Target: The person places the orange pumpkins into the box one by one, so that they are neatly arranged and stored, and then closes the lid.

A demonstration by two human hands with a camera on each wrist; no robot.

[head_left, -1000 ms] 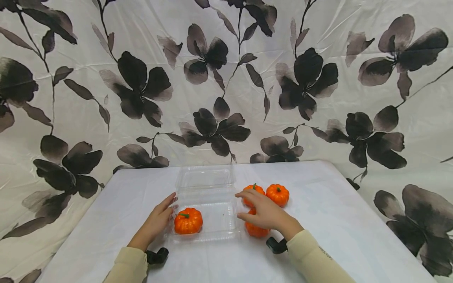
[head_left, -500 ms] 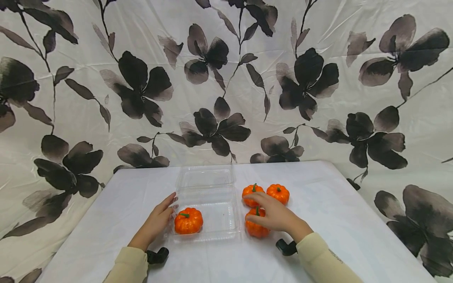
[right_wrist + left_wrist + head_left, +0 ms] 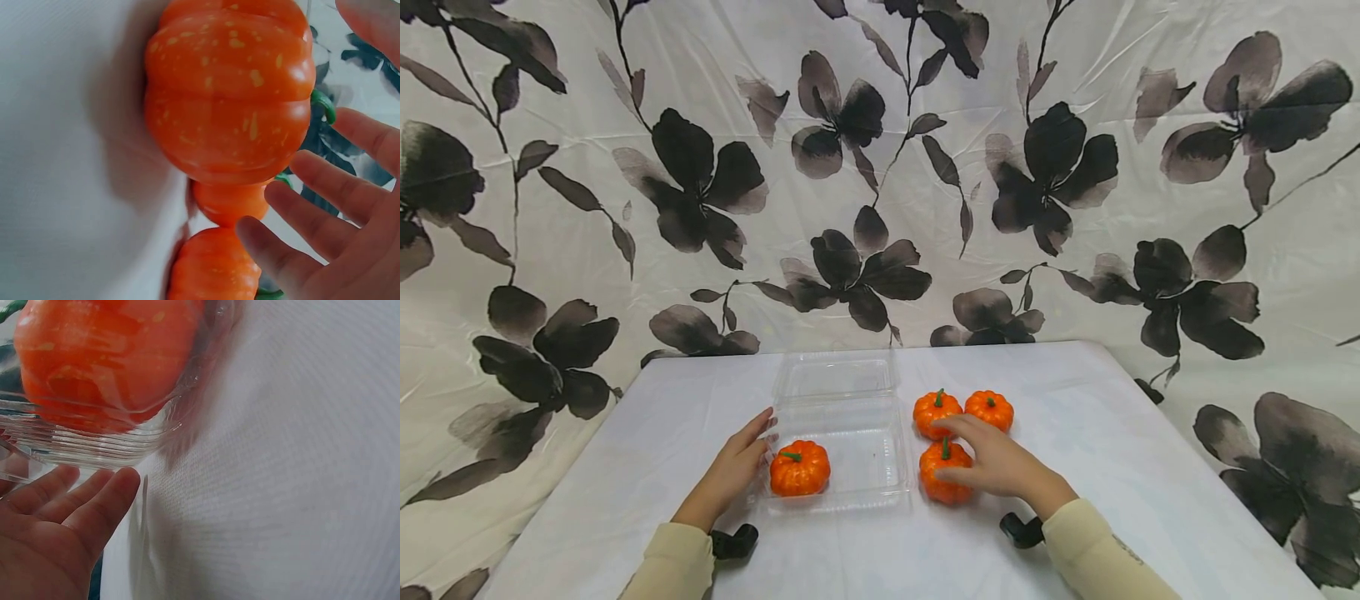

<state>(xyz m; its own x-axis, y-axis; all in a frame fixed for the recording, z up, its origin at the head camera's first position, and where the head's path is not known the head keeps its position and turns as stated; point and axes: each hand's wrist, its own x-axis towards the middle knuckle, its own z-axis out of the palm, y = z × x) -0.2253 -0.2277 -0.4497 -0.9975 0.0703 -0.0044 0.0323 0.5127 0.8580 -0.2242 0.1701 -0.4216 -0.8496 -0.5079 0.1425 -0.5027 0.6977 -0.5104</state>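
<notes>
A clear plastic clamshell box (image 3: pixel 865 467) lies with its lid (image 3: pixel 835 377) folded back on the table. One orange pumpkin (image 3: pixel 799 468) with a green stem sits in the left part of its base. Fingertips of my left hand (image 3: pixel 735 462) rest against the box's ribbed left wall; in the left wrist view the left fingers (image 3: pixel 103 503) are nearly straight. Right of the box, my right hand (image 3: pixel 1000 461) hovers with fingers spread over the nearest loose pumpkin (image 3: pixel 231 94). In the right wrist view the fingertips are beside its stem, and nothing is gripped.
Two more pumpkins, one at the back left (image 3: pixel 937 412) and one at the back right (image 3: pixel 989 410), stand just behind the nearest loose one. A white cloth covers the table (image 3: pixel 1120 467). Behind it hangs a floral curtain (image 3: pixel 955 233).
My right hand has moved right, from the box's right edge to over the nearest loose pumpkin. The left hand, the box and the pumpkins have stayed in place.
</notes>
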